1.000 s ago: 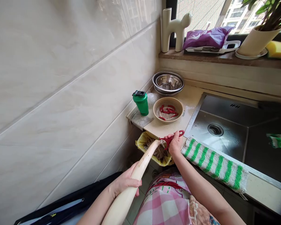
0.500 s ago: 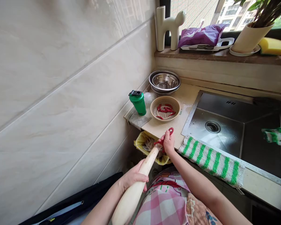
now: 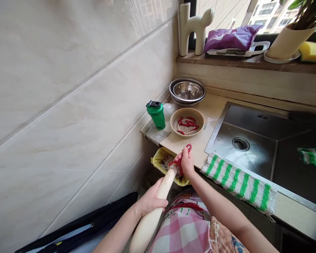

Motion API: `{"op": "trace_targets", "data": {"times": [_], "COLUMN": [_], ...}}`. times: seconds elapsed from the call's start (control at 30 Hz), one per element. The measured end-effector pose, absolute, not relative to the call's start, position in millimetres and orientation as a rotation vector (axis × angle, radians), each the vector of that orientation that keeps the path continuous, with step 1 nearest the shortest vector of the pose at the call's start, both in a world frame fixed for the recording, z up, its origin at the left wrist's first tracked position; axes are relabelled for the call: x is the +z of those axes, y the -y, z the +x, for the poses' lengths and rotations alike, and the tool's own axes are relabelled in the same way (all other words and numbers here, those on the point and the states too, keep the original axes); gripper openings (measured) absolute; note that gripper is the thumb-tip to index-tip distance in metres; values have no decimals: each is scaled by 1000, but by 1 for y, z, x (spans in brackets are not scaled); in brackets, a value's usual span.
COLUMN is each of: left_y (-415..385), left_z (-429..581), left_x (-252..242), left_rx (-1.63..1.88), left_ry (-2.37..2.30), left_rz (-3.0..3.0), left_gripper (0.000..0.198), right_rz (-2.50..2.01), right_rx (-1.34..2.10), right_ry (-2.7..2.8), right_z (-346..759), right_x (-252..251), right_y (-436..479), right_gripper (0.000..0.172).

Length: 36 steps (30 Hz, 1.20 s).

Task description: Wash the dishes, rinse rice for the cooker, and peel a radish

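My left hand (image 3: pixel 153 199) is wrapped round the middle of a long, pale white radish (image 3: pixel 147 225), which slants from the bottom of the view up toward the counter edge. In my right hand (image 3: pixel 186 162) is a red peeler (image 3: pixel 178 163), its ring handle end sticking out above the fingers. The peeler's head lies at the radish's far end; whether the blade touches it I cannot make out. Below that end hangs a bin (image 3: pixel 158 162) lined with a yellow bag, with peelings (image 3: pixel 167 162) inside.
On the counter stand a beige basket (image 3: pixel 173 128) of red chillies (image 3: pixel 189 123), a green shaker bottle (image 3: pixel 157 116) and steel bowls (image 3: pixel 187 91). A green-striped cloth (image 3: pixel 239 182) lies along the front edge of the sink (image 3: pixel 252 147). A tiled wall (image 3: pixel 81 105) rises on the left.
My right hand and the peeler have shifted slightly left along the radish's far end. My left hand keeps its grip. The view has moved a little.
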State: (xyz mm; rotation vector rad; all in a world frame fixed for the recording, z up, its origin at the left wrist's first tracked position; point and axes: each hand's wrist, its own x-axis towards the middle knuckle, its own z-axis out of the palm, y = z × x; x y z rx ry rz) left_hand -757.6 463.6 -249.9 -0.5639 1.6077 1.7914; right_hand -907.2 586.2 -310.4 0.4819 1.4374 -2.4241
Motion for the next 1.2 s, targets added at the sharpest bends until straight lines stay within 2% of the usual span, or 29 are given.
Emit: {"op": "trace_targets", "data": {"times": [0.13, 0.33, 0.53, 0.73, 0.87, 0.97, 1.1, 1.2], "left_y": [-460, -462, -456, -438, -427, -424, -424, -427], "left_z": [-753, -764, -750, -720, -714, -732, -775, -805], "left_x": [-243, -246, -247, -238, -241, -243, -235, -229], "left_rx": [1733, 1596, 1696, 1508, 1614, 1796, 1965, 1990], "left_ry": [-1641, -1875, -1950, -2024, -1932, -1844, -1879, -1910], "left_rz": [-541, -620, -351, -355, -490, -649, -614, -531], "left_gripper": [80, 75, 75, 70, 62, 64, 56, 63], "right_rz": [519, 260, 517, 582, 661, 649, 451, 234], "right_rx": [-2445, -2314, -2410, -2450, -2491, -2431, -2253, -2131], "right_ry": [-1453, -1347, -1569, -1727, -1560, -1449, -1484, -1552], "right_z": [-927, -865, -932, -953, -939, -926, -912, -911], "right_x": [-319, -293, -328, -348, -348, -341, -324, -310], "right_y": [-596, -565, -595, -617, -616, -609, -601, -595], "right_gripper": [44, 41, 43, 44, 42, 40, 43, 44]}}
